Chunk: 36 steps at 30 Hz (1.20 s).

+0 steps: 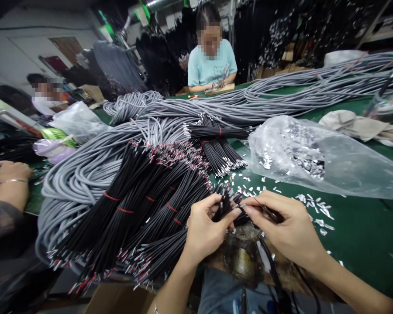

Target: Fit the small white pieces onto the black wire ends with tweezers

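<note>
My left hand [208, 226] is wrapped round a small bunch of black cables [225, 203] near the table's front edge. Close against it on the right, my right hand [281, 222] has its thumb and forefinger pinched at the cable ends; a dark, thin item lies within its curled fingers, too unclear to name. Left of my hands lie big bundles of black cables [150, 198] tied with red bands, their ends red, white and green. Beyond my hands, more tied black bundles [216, 148] with white ends lie crossed. A dark metal fixture [244, 257] sits just below my hands.
Grey cable coils [75, 174] spread over the green table [367, 226]. At the right are a clear plastic bag [291, 152] of silvery scraps, loose scraps [317, 209] and a cloth [350, 124]. One person [212, 61] works opposite; other people are at the left.
</note>
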Motion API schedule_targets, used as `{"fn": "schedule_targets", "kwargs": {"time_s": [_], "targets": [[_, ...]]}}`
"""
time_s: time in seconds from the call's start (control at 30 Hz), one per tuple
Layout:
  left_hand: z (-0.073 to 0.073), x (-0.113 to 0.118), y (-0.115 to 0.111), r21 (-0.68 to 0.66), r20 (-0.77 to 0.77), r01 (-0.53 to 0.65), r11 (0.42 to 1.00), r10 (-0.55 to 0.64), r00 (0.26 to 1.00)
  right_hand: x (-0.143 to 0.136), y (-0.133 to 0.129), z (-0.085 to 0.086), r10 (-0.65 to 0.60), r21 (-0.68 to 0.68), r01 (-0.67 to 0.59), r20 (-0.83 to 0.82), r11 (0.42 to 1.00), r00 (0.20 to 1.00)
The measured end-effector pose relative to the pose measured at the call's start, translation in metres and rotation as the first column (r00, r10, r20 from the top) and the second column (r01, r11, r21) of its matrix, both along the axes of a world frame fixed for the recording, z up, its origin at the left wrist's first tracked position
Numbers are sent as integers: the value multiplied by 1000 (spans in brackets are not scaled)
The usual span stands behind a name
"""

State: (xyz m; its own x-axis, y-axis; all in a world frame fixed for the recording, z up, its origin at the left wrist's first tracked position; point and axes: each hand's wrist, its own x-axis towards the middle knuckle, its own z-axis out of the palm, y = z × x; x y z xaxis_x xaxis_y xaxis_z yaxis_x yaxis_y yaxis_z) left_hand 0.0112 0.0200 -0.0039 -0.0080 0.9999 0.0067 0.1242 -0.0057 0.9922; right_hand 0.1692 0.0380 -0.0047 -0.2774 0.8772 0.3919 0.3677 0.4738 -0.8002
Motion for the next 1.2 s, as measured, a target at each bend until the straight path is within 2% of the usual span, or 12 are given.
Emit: {"fn": "schedule_targets", "kwargs": {"time_s": [0.13,0.33,0.5,0.7,0.97,1.1,1.2], "targets": [[0,0,0,-29,60,-14,999,16,998,-2,1,4,17,32,-17,17,999,1000],[0,-1,0,-69,26,0,998,2,1000,-1,1,5,80,83,-77,-29,994,996],[-1,0,0,-48,78,-73,996,77,994,0,0,1,75,89,-72,-27,993,997],[1,0,-1,-65,121,-44,997,51,991,-1,1,-2,101,127,-96,-35,987,994],[0,-6,0,-59,117,111,992,-104,988,-3,-1,6,47,-36,-45,43,998,998],[3,-4,-1,-8,34,139,990,-138,990,-1,2,2,-64,-6,65,125,998,990],[5,-3,0,-34,9,158,987,-157,988,2,7,2,-148,44,143,151,989,977]]}}
